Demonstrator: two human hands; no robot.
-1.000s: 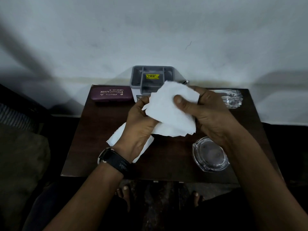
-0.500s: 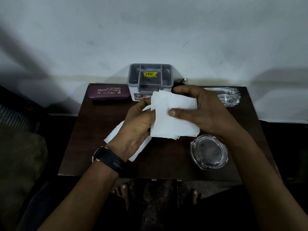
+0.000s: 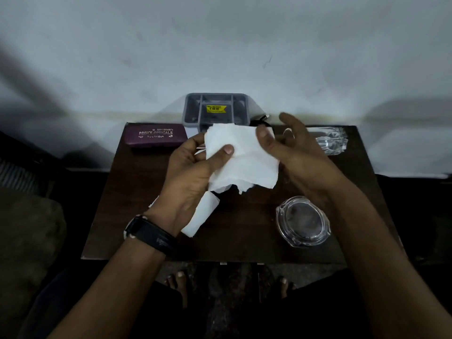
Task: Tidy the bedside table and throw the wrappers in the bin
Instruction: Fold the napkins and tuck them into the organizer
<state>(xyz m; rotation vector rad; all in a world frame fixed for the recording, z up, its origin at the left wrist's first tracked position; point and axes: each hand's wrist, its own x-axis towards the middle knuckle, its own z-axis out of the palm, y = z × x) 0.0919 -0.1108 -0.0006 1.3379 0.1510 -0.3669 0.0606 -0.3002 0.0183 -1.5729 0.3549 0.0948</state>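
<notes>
1. Since half a second ago, the right grip [image 3: 296, 152] has come off the tissue [image 3: 244, 160]. Its thumb then pressed on the sheet's front. Now its fingers are spread, loose and blurred, with only the thumb tip at the sheet's upper right corner. Whether it touches there I cannot tell.
2. The left grip [image 3: 193, 174] has taken over. Its thumb now lies on the front of the tissue with the fingers behind, pinching the sheet near its left edge.
3. The tissue is held above the middle of the bench [image 3: 244, 241], spread nearly flat, its lower edge ragged.
4. A second white sheet [image 3: 203, 216] lies on the bench under the left wrist, which wears a black watch [image 3: 151, 236].
5. A glass ashtray [image 3: 303, 222] stands near the bench's front right, below the right wrist.
6. Along the back edge are a maroon spectacle case [image 3: 156, 138] at the left, a grey organiser [image 3: 216, 96] with compartments in the middle, and a clear glass piece [image 3: 330, 141] at the right.
</notes>
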